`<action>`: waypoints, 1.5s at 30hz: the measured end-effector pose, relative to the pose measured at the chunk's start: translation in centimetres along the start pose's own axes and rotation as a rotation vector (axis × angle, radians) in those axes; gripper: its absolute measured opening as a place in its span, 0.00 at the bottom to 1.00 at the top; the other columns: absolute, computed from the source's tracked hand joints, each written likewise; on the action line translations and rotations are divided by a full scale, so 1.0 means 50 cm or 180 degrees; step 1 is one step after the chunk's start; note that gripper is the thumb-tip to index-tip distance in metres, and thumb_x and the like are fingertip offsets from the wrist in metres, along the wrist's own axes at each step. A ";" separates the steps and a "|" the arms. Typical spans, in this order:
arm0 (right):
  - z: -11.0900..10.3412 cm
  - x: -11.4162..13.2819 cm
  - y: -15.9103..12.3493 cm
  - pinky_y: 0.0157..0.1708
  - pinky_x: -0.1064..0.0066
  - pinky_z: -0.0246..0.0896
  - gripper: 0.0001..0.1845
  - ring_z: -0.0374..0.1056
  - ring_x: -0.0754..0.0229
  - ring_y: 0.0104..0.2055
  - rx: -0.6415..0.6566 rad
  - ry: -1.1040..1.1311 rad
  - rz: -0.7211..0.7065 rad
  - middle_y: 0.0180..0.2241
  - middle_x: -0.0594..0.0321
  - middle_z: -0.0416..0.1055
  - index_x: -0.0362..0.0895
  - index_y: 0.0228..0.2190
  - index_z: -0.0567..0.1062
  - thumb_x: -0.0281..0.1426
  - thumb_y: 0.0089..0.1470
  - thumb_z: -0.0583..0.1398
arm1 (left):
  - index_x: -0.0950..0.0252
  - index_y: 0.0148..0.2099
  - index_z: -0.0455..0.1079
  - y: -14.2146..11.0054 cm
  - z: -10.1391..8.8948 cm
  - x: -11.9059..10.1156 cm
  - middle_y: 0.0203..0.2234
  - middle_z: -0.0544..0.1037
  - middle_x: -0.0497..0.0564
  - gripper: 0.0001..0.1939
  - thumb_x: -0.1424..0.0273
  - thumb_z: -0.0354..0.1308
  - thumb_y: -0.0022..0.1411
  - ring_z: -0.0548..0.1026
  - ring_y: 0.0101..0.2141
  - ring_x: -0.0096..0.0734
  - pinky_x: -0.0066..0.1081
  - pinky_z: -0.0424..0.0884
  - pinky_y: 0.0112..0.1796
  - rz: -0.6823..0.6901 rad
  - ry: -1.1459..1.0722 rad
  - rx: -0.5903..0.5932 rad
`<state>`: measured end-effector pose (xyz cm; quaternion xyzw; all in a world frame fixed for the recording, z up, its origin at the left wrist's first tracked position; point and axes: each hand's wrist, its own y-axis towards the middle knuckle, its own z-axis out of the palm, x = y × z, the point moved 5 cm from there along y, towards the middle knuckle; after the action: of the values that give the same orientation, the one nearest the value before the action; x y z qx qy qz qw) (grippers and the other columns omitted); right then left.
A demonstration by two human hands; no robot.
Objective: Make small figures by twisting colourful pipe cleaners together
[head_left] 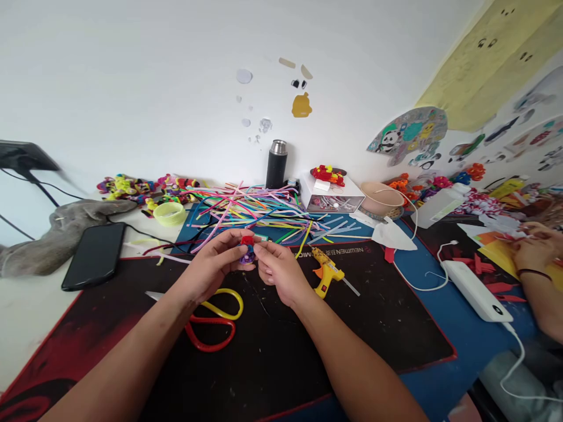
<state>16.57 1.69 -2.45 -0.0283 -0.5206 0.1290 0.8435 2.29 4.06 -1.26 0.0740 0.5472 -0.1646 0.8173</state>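
My left hand (213,264) and my right hand (279,271) meet above the black desk mat (352,328), fingers pinched together on a small red and purple craft piece (247,248). Both hands are closed on it. Under my left wrist lie scissors with red and yellow handles (215,322). A yellow hot glue gun (326,271) rests on the mat just right of my right hand. Behind the hands spreads a heap of colourful pipe-cleaner strips (259,211).
A black phone (94,255) and grey cloth (57,231) lie at left. At the back stand a black flask (276,164), a white box (332,196) and a bowl (382,199). A white power strip (477,290) and another person's hands (534,249) are at right.
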 end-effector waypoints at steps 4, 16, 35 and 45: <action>-0.001 0.000 0.001 0.19 0.73 0.29 0.24 0.41 0.71 0.18 -0.0023 0.0006 -0.0030 0.16 0.79 0.52 0.44 0.35 0.77 0.48 0.47 0.74 | 0.60 0.48 0.83 -0.001 0.002 -0.003 0.49 0.84 0.55 0.15 0.62 0.75 0.60 0.82 0.47 0.43 0.35 0.86 0.37 -0.0032 -0.0079 -0.0069; -0.003 -0.007 0.002 0.18 0.73 0.30 0.25 0.41 0.72 0.17 0.0023 -0.0029 0.0010 0.16 0.79 0.52 0.43 0.35 0.76 0.49 0.48 0.74 | 0.61 0.47 0.83 0.003 -0.001 0.004 0.51 0.83 0.57 0.14 0.64 0.75 0.60 0.81 0.45 0.42 0.34 0.87 0.36 -0.0053 -0.0154 -0.0001; -0.001 -0.009 0.005 0.18 0.73 0.30 0.27 0.43 0.72 0.17 0.0146 -0.0005 -0.0077 0.19 0.78 0.52 0.44 0.35 0.74 0.53 0.50 0.73 | 0.58 0.51 0.82 0.001 -0.002 0.003 0.46 0.83 0.52 0.17 0.59 0.73 0.63 0.80 0.44 0.37 0.33 0.83 0.42 0.0240 0.0686 0.0109; -0.002 -0.007 0.004 0.18 0.72 0.30 0.28 0.42 0.71 0.18 0.0043 -0.0045 -0.0039 0.18 0.79 0.53 0.42 0.38 0.78 0.51 0.48 0.74 | 0.58 0.50 0.83 0.000 0.001 -0.003 0.44 0.83 0.51 0.16 0.59 0.74 0.62 0.80 0.40 0.35 0.33 0.82 0.40 0.0306 0.0781 0.0093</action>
<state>16.48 1.81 -2.86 -0.0186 -0.5259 0.1274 0.8408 2.31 4.06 -1.11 0.1317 0.6364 -0.1229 0.7500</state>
